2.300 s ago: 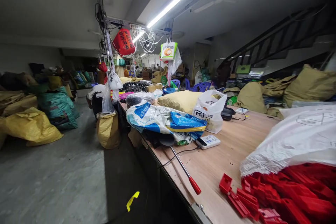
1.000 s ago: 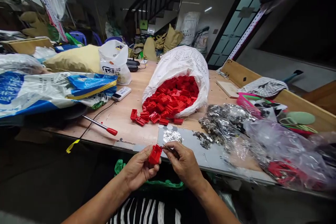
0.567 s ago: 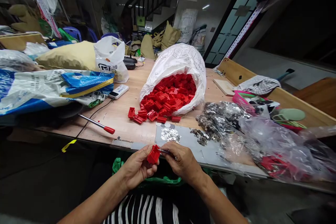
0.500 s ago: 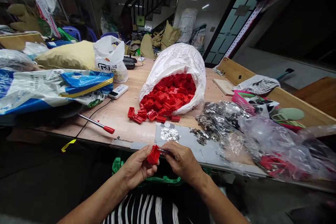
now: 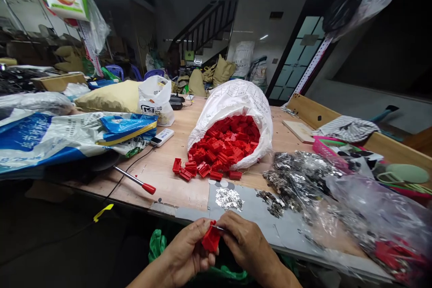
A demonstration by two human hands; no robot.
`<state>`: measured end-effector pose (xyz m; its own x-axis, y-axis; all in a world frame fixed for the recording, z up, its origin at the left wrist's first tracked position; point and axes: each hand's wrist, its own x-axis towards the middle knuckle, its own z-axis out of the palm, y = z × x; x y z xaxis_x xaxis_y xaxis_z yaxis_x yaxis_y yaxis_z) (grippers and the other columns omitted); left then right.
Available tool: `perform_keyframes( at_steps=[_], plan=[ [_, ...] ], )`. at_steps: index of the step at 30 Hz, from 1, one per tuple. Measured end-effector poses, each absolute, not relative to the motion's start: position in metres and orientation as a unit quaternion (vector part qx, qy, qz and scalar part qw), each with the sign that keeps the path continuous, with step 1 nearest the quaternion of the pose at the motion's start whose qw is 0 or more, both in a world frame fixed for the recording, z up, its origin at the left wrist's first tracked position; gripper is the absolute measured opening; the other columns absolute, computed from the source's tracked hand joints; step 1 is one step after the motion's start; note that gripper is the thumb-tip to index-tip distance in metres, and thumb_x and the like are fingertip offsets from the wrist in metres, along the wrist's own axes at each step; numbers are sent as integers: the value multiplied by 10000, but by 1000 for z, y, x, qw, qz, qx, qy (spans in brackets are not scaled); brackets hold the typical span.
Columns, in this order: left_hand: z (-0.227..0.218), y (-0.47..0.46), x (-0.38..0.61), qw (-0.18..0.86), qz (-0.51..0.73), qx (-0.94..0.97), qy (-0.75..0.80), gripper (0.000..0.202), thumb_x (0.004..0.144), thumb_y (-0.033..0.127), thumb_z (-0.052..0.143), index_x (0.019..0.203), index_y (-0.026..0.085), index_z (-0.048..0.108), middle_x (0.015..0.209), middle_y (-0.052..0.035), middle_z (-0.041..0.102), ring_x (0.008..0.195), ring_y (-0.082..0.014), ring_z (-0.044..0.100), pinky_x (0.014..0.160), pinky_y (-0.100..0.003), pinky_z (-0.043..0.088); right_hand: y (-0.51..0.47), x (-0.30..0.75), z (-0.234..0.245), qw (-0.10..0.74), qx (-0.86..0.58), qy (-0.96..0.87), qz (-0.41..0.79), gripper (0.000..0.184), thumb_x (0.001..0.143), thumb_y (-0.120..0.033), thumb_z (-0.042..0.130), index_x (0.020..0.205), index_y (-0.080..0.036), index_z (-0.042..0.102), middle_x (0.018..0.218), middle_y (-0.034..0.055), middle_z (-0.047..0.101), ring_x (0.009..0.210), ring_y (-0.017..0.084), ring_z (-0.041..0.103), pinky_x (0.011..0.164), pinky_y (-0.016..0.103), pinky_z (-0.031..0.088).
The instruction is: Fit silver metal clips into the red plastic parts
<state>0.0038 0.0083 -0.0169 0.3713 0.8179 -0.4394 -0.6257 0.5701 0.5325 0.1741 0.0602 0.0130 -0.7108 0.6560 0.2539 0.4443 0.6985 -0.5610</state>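
Note:
My left hand pinches a red plastic housing between thumb and fingers, just off the table's front edge. In my right hand is a slim metal tool, its tip at the top of the housing; its exact kind is hard to make out. Past my hands, a heap of small shiny metal pieces lies on a grey sheet. Darker metal pieces sit right of it. Many more red housings spill from a white woven sack lying on its side.
A red-tipped metal lever juts out at left, near blue-and-white sacking and a white handheld device. Clear plastic bags and a pink basket crowd the right. Below my hands hangs a green bag.
The camera view has tilted up, so the table and both hands appear lower and further right. My hands still hold the red housing and the tool together.

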Motion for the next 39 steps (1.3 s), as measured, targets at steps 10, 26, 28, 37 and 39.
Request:
perform_keyframes(
  at_steps=[10,26,28,37,39],
  plan=[
    [-15,12,3,796,485,131,337,250,863,382,574,1017,201,497,627,-23,639,432,-78,574,403,-118,350,62,178,23,239,-339,-801,432,186,921,-313,490,987,-218,636,922,34,611,777,155,548,704,259,438],
    [-7,10,2,788,486,141,350,231,852,327,603,1034,211,518,713,-12,647,507,-85,609,432,-133,399,72,169,3,276,-405,-723,488,215,836,-371,608,775,-189,512,720,-38,499,662,111,415,610,227,342],
    [-9,10,3,791,475,158,353,216,859,348,588,1006,206,519,670,-8,637,460,-78,582,400,-127,365,73,170,1,267,-391,-716,513,213,819,-354,622,778,-192,491,727,-40,482,665,111,410,606,224,339],
    [-21,9,12,799,423,182,386,249,829,418,598,915,200,512,598,19,580,401,-61,523,375,-122,297,68,179,-17,250,-369,-689,571,201,797,-272,624,774,-205,437,725,-56,418,659,105,373,609,219,326],
    [-22,9,10,788,408,214,409,338,849,488,532,1012,192,538,624,-2,596,431,-81,547,389,-142,328,65,182,-22,265,-378,-680,570,201,804,-285,622,784,-206,439,730,-56,422,659,104,376,607,219,328]
  ],
)
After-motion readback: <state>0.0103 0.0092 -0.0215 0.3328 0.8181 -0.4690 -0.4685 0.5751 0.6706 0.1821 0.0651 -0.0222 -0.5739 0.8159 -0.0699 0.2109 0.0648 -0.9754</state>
